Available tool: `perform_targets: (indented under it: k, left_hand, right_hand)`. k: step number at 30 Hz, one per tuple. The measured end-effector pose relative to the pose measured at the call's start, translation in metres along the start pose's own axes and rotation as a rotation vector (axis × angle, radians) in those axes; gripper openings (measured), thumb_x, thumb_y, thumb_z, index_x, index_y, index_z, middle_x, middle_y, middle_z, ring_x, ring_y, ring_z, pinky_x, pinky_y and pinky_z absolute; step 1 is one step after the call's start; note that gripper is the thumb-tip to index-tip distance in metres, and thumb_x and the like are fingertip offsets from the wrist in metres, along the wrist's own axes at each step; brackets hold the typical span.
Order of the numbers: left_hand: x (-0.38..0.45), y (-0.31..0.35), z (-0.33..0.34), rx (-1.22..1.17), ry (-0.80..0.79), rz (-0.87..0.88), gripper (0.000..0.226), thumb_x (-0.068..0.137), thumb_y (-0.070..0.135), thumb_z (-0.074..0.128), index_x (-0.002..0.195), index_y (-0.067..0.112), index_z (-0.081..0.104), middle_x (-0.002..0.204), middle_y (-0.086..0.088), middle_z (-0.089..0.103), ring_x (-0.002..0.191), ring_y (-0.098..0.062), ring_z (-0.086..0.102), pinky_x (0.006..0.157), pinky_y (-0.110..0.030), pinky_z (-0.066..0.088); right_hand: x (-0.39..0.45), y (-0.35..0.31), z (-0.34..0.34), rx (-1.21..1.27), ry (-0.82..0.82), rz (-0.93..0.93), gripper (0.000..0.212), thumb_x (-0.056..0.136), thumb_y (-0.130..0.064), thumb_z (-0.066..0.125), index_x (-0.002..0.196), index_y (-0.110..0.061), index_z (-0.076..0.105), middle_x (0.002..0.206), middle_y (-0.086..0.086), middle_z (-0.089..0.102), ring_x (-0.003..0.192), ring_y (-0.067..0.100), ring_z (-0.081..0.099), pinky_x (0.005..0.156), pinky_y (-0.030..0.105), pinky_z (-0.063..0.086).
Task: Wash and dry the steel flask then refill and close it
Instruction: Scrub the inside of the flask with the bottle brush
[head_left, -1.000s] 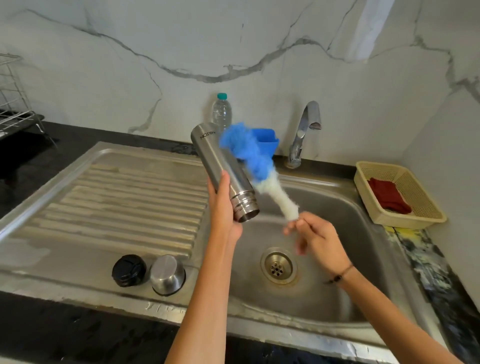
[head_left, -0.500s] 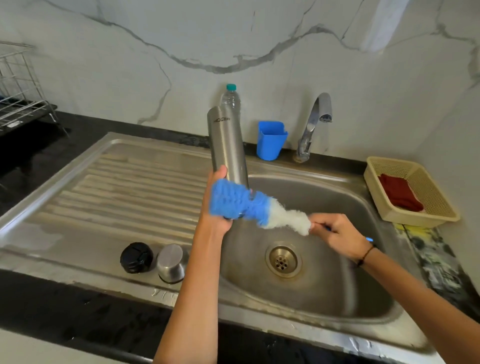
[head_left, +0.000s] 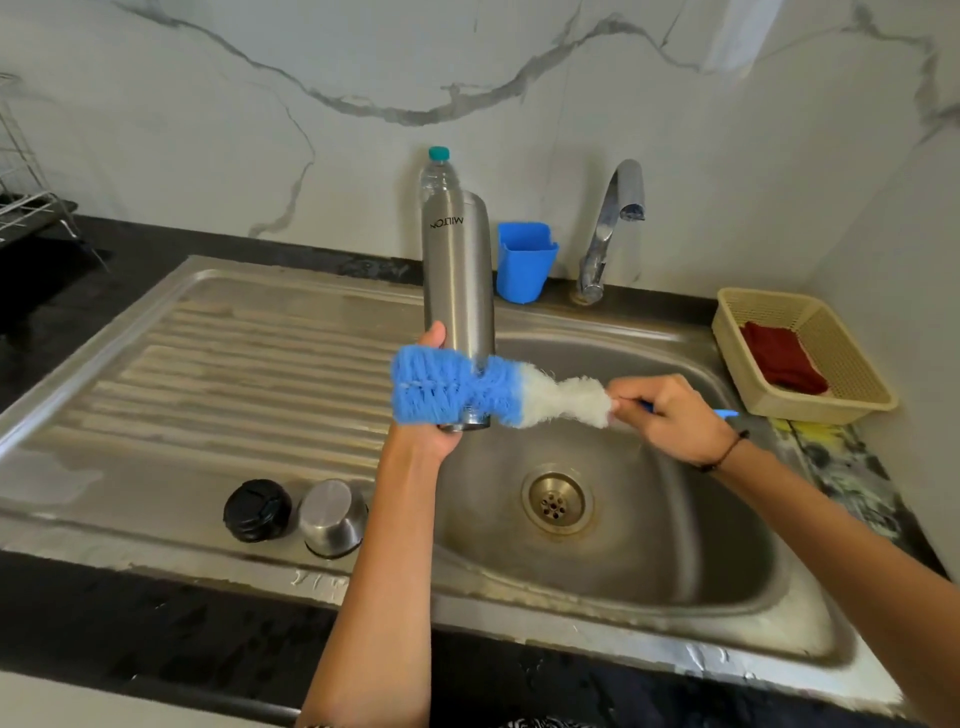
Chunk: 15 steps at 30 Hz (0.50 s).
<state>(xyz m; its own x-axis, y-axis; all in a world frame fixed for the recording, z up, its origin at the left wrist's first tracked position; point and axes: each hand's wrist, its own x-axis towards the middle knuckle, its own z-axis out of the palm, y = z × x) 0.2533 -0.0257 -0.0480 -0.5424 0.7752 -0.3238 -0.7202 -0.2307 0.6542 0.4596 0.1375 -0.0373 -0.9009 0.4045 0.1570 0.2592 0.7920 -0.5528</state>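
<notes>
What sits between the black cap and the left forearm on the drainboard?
The upturned steel cup, beside the black cap and just short of the left forearm, in the head view.

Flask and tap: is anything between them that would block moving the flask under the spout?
Nothing visible does. The left hand holds the flask mouth-down over the sink, left of the tap. The blue cup stands behind on the ledge. The brush, in the right hand, crosses the flask's lower end.

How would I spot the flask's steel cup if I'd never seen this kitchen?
Start at the steel sink and look to the ribbed draining board on its left. At the board's near edge two small round things sit side by side. The steel cup is the shiny upturned one, right of the black cap.
</notes>
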Motion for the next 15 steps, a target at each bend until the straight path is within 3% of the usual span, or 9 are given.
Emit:
perform_targets:
  k: [2, 4, 5, 7, 9, 10, 13, 15]
  left_hand:
    - [0.000, 0.006, -0.002, 0.005, -0.056, -0.027, 0.042, 0.077, 0.048, 0.065, 0.089, 0.008, 0.070, 0.083, -0.009, 0.069, 0.075, -0.022, 0.069, 0.070, -0.037, 0.057]
    - [0.001, 0.007, -0.004, -0.016, -0.081, -0.010, 0.081, 0.063, 0.053, 0.076, 0.124, 0.003, 0.058, 0.114, -0.016, 0.065, 0.105, -0.030, 0.065, 0.092, -0.046, 0.052]
    - [0.002, 0.007, -0.004, -0.033, -0.079, 0.003, 0.090, 0.060, 0.053, 0.078, 0.132, 0.004, 0.053, 0.120, -0.017, 0.061, 0.111, -0.032, 0.061, 0.097, -0.048, 0.049]
    - [-0.001, 0.007, 0.000, -0.051, -0.101, 0.024, 0.071, 0.069, 0.052, 0.071, 0.121, 0.005, 0.062, 0.110, -0.015, 0.065, 0.101, -0.028, 0.066, 0.092, -0.044, 0.053]
    - [-0.005, 0.007, 0.007, -0.074, -0.118, 0.004, 0.043, 0.083, 0.048, 0.058, 0.082, 0.007, 0.070, 0.079, -0.008, 0.068, 0.071, -0.019, 0.068, 0.072, -0.034, 0.058]
    - [-0.006, 0.006, 0.008, -0.061, -0.095, -0.014, 0.042, 0.083, 0.048, 0.058, 0.077, 0.008, 0.068, 0.075, -0.008, 0.065, 0.066, -0.019, 0.066, 0.067, -0.033, 0.057]
    - [-0.007, 0.006, 0.007, -0.026, -0.097, -0.053, 0.071, 0.069, 0.054, 0.064, 0.119, 0.004, 0.056, 0.093, -0.013, 0.064, 0.082, -0.024, 0.067, 0.072, -0.039, 0.057]
    - [-0.004, 0.005, 0.003, -0.052, -0.102, -0.007, 0.078, 0.070, 0.053, 0.065, 0.130, 0.006, 0.052, 0.097, -0.013, 0.067, 0.088, -0.026, 0.067, 0.073, -0.039, 0.056]
  right_hand:
    - [-0.003, 0.008, -0.005, 0.028, 0.004, 0.027, 0.033, 0.084, -0.022, 0.046, 0.068, -0.049, 0.054, 0.063, -0.019, 0.052, 0.061, 0.005, 0.049, 0.063, 0.033, 0.041]
    - [-0.012, 0.018, -0.009, 0.058, 0.007, 0.061, 0.035, 0.084, -0.019, 0.047, 0.067, -0.049, 0.055, 0.062, -0.019, 0.051, 0.059, -0.001, 0.043, 0.061, 0.029, 0.037]
    - [-0.015, 0.020, -0.009, 0.067, 0.012, 0.065, 0.035, 0.084, -0.019, 0.048, 0.067, -0.049, 0.056, 0.062, -0.018, 0.051, 0.059, 0.000, 0.043, 0.060, 0.030, 0.037]
    - [-0.012, 0.017, -0.005, 0.064, 0.030, 0.055, 0.033, 0.085, -0.020, 0.048, 0.069, -0.048, 0.056, 0.065, -0.016, 0.053, 0.061, 0.008, 0.047, 0.062, 0.034, 0.041]
    - [-0.005, 0.008, 0.000, 0.041, 0.029, 0.026, 0.030, 0.086, -0.019, 0.049, 0.068, -0.043, 0.056, 0.066, -0.020, 0.054, 0.063, 0.007, 0.051, 0.063, 0.034, 0.044]
    - [-0.003, 0.004, 0.002, 0.024, 0.023, 0.016, 0.030, 0.087, -0.016, 0.050, 0.066, -0.037, 0.055, 0.065, -0.022, 0.054, 0.061, 0.003, 0.051, 0.062, 0.035, 0.044]
    - [-0.006, 0.015, 0.003, 0.034, 0.004, 0.036, 0.024, 0.088, -0.007, 0.052, 0.064, -0.007, 0.055, 0.063, -0.022, 0.052, 0.062, -0.003, 0.052, 0.061, 0.036, 0.042]
    - [-0.013, 0.024, 0.002, 0.043, 0.018, 0.073, 0.022, 0.085, -0.014, 0.049, 0.067, -0.004, 0.056, 0.063, -0.014, 0.052, 0.060, 0.001, 0.048, 0.062, 0.035, 0.041]
